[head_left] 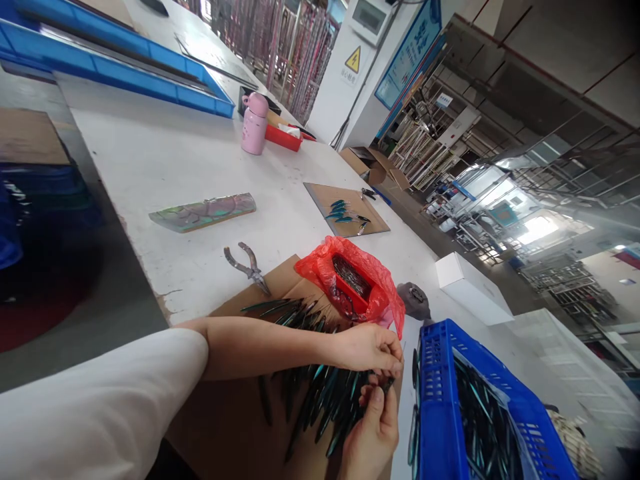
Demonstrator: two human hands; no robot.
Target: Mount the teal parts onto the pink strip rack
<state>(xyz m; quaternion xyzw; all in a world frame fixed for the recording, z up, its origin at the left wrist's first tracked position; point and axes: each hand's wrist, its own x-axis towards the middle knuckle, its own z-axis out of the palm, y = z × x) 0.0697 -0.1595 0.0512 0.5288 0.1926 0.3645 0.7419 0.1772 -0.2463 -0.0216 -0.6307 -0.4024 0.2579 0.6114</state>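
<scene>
One small dark piece [387,383], mostly hidden, is pinched between my left grip [369,348] and right grip [373,428], near dark slivers [325,400] too many to count; one pair of pliers [254,273] and one blue crate [439,400] lie nearby.

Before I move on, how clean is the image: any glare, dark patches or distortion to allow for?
Head view throughout: the scene is steeply tilted; a bright patch glares at right; the tabletop shines toward its far end; the left side below it is murky; dark blue-green pieces glint; detail between the hands is too small and dark to make out.
</scene>
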